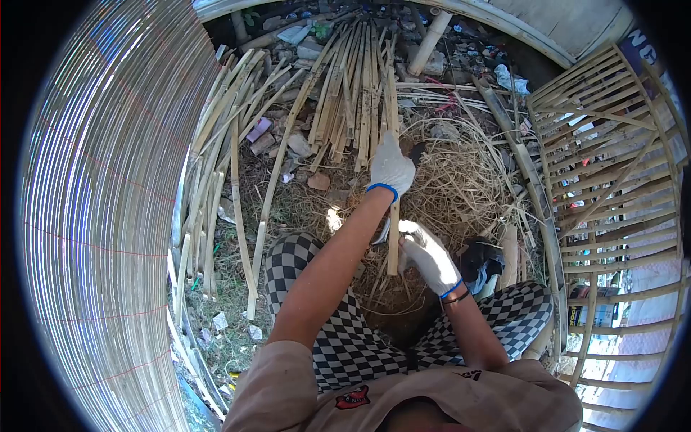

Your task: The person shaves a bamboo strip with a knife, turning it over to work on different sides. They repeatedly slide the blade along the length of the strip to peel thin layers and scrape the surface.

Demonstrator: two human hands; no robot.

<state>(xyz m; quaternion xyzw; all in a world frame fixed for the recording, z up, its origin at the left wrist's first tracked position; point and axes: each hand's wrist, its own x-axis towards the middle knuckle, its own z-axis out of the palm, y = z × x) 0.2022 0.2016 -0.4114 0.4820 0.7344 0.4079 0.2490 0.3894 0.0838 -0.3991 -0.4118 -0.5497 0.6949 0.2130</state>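
My left hand [392,171], in a pale glove with a blue cuff, reaches forward and is closed on a long bamboo strip [394,252]. A dark pointed shape [416,153] shows right beside that hand. Nearer my lap, my right hand [430,263] wears a matching glove; its curled fingers are right at the strip's near part. A pale, curved, shiny piece [383,232] shows on the strip's other side, but I cannot tell what the right hand grips. Ahead of my left hand lies a bundle of split bamboo strips [349,86].
Thin shavings [464,173] are heaped to the right. More bamboo strips [234,108] lie to the left, beside a large slatted blind [108,216]. On the right stands a bamboo slat frame [612,144]. A dark bundle [481,259] sits near my right knee; stones and litter surround the strips.
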